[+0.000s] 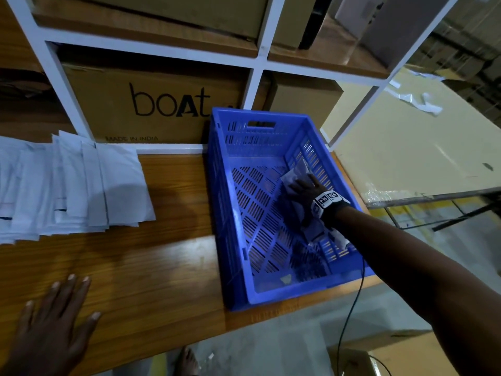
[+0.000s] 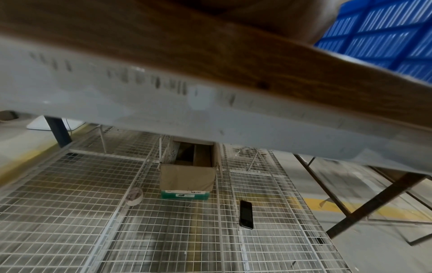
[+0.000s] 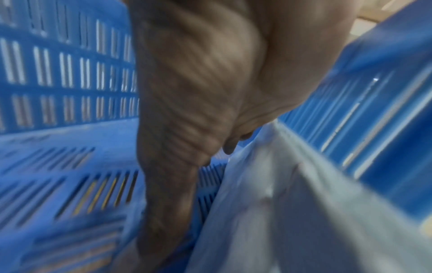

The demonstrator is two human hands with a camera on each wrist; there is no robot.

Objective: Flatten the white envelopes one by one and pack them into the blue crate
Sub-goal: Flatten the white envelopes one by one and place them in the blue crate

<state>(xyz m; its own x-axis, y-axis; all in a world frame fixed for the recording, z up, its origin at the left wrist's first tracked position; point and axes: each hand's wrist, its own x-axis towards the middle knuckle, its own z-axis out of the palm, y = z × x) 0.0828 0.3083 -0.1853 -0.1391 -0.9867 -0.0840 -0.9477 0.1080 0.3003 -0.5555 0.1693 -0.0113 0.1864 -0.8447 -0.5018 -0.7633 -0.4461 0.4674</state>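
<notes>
Background stuff, going off the wooden table (image 1: 162,267): right behind it is a white rack (image 1: 254,66) stuffed with cardboard, and the big box (image 1: 151,104) in it says "boAt" and "MADE IN INDIA". Under the table there's a wire-mesh shelf (image 2: 70,203) with an open carton (image 2: 187,179), a tape roll (image 2: 134,196) left of that, and a black phone (image 2: 246,214) to its right. Off the table's right end, some white scraps (image 1: 423,101) lie on a pale surface.

right hand (image 3: 198,110) blurred | envelope (image 3: 292,212) blurred (edge-cropped)
</notes>
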